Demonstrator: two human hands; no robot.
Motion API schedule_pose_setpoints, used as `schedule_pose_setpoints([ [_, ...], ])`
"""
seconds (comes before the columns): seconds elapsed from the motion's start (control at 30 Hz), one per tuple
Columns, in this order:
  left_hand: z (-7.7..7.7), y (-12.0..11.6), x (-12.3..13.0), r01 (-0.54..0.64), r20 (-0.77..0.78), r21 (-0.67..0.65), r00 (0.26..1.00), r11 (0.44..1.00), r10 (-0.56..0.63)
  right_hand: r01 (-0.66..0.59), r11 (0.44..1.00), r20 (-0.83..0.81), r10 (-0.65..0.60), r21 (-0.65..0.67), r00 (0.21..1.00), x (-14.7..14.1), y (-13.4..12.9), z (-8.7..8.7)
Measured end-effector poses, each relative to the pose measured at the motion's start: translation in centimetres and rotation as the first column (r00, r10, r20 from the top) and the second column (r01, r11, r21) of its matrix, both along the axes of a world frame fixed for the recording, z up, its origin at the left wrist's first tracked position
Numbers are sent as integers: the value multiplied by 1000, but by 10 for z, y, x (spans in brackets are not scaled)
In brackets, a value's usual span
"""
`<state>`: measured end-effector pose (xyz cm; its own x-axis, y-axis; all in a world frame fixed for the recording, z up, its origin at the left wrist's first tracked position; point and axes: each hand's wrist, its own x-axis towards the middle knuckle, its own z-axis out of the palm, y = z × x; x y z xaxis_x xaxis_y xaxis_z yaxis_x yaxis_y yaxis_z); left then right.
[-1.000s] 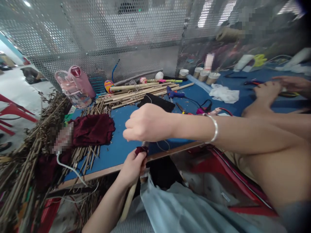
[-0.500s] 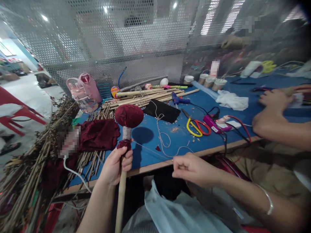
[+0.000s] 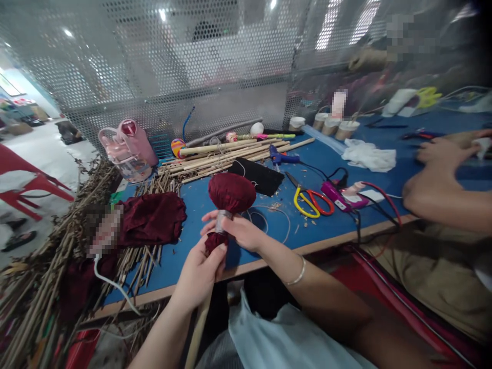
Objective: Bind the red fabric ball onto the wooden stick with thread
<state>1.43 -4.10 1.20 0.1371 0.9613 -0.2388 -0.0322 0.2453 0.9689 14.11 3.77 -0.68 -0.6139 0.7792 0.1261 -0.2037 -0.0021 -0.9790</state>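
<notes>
Maroon-headed stick [image 3: 231, 192] in left hand [image 3: 204, 266], right hand [image 3: 245, 232] at thread-wound neck [image 3: 222, 222].

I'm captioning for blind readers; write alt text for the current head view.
Two bare hands, left and right, hold a wooden stick topped by a dark-red cloth-covered ball over a blue table.

Light: moderately bright, cool, from ceiling lamps [image 3: 162, 14] and left window [image 3: 11, 84] | Glare: white streaks upper right | Shadow: soft, on table [image 3: 284, 238] below right hand [image 3: 246, 233] | Focus: hands fairly clear, upper-right background smeared | Edges: stretched, right corner dark
</notes>
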Motion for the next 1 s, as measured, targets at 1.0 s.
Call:
schedule_pose_setpoints([
  [1.0, -19, 8, 3, 56, -103, 3, 993, 998, -56, 91, 898, 128, -39, -430, 991, -4, -28, -1],
])
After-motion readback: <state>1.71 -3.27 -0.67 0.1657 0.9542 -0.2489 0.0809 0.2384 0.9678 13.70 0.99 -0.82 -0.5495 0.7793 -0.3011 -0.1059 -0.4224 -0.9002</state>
